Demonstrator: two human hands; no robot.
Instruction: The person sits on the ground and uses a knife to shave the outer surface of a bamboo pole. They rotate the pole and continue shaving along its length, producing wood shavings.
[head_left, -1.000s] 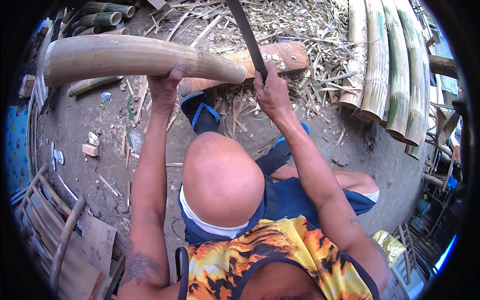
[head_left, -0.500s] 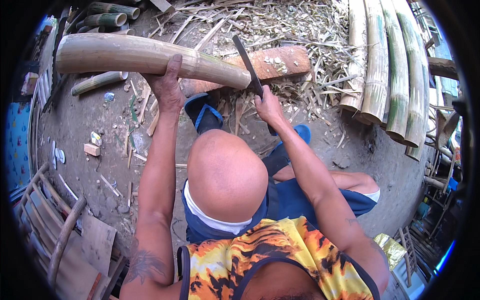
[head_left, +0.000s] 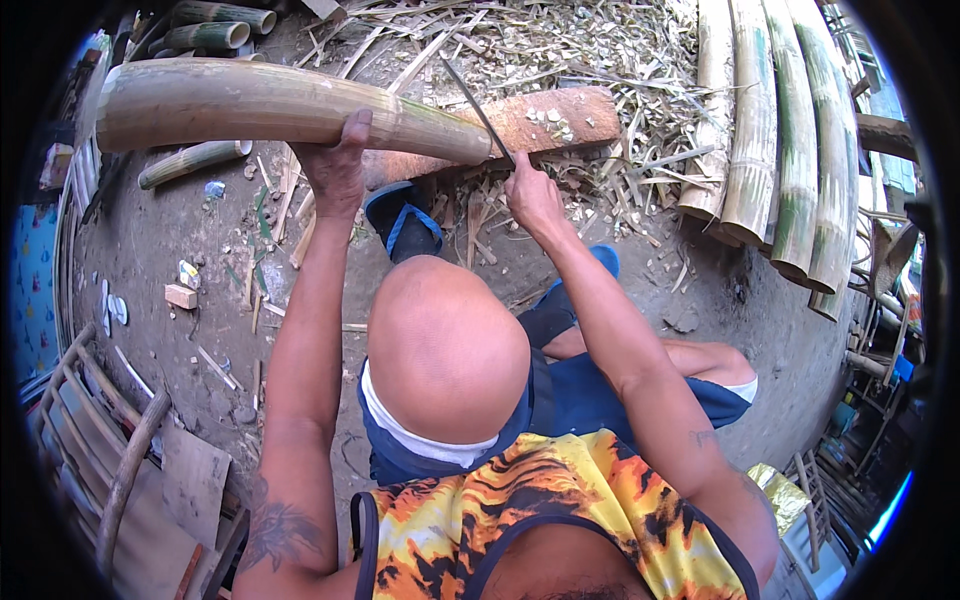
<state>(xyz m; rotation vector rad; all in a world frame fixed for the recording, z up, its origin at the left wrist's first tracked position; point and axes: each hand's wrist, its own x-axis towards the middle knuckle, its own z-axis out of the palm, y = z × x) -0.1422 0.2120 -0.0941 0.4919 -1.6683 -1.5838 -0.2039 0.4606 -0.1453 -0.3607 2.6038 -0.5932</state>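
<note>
A thick pale bamboo pole (head_left: 230, 100) lies across the upper left, its narrower end resting over a reddish-brown wooden block (head_left: 560, 118). My left hand (head_left: 338, 168) grips the pole from below, thumb pressed against its near side. In my right hand (head_left: 535, 198) is a long dark-bladed knife (head_left: 478, 108), the fingers closed round its handle. The blade points up and to the left, close against the pole's right end. Whether its edge touches the bamboo I cannot tell.
Wood shavings (head_left: 640, 80) cover the ground behind the block. Several long bamboo poles (head_left: 790, 140) lie at the right, shorter bamboo pieces (head_left: 205, 36) at the far left. A wooden rack (head_left: 130, 470) stands at the near left. My sandalled foot (head_left: 405, 222) is beside the block.
The bamboo pole has shifted slightly left and up with my left hand. My right hand has risen a little, and the knife blade has turned, showing a thinner profile and leaning further left.
</note>
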